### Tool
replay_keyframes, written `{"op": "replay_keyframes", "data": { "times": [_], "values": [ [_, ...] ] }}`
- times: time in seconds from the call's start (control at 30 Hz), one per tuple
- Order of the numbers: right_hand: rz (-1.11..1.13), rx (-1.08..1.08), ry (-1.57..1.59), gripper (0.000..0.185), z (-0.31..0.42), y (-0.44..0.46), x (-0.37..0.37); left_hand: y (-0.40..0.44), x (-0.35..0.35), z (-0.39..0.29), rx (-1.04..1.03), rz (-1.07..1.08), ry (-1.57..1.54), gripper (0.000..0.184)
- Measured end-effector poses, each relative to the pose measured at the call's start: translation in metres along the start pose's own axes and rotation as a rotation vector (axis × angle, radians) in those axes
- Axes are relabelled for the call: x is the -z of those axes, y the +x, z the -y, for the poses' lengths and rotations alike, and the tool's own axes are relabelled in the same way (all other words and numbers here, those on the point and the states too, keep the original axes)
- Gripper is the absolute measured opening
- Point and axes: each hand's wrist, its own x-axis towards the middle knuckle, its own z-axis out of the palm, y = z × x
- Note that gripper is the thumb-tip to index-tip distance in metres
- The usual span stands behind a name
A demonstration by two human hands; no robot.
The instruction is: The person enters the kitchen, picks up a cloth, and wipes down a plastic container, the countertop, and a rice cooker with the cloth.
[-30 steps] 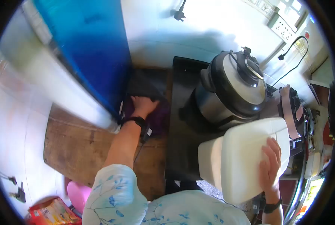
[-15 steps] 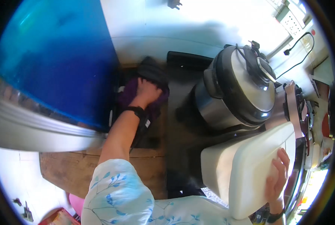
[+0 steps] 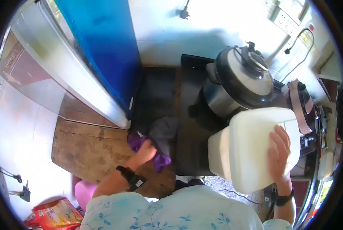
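My left hand [image 3: 145, 151] is closed around a purple and grey cloth [image 3: 163, 163], which lies bunched over the dark surface [image 3: 156, 90] near the wooden board's edge. Part of the cloth is hidden under my fingers. On the right, my right hand [image 3: 279, 153] presses its fingers along the pale face of a white plastic container [image 3: 256, 149], holding it tilted on its side against my front. Its far side is out of sight. Beyond it stands a steel and black electric pressure cooker [image 3: 233, 82].
A blue-sided appliance [image 3: 106, 50] with a pale front rises at the left. The brown wooden surface [image 3: 87, 153] extends below it. Against the wall, a black plug [image 3: 184, 14] hangs. A red packet [image 3: 58, 214] lies at the lower left, and a pinkish pot-like item [image 3: 299, 107] stands at right.
My left hand has drawn the cloth back across the dark surface toward my body. The container has risen slightly in view, with my right hand still on it. My view has shifted too.
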Motion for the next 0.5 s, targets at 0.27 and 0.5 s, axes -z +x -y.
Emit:
{"op": "replay_keyframes", "data": {
  "times": [0.27,0.5],
  "values": [
    [0.004,0.010,-0.051,0.030,0.006,0.003,0.001,0.116,0.034,-0.127,0.102,-0.260,-0.704,0.035],
    [0.026,-0.056,-0.053,0.032,0.005,0.006,0.003,0.293,-0.046,-0.158,-0.531,-0.221,0.679,0.024]
  ]
}}
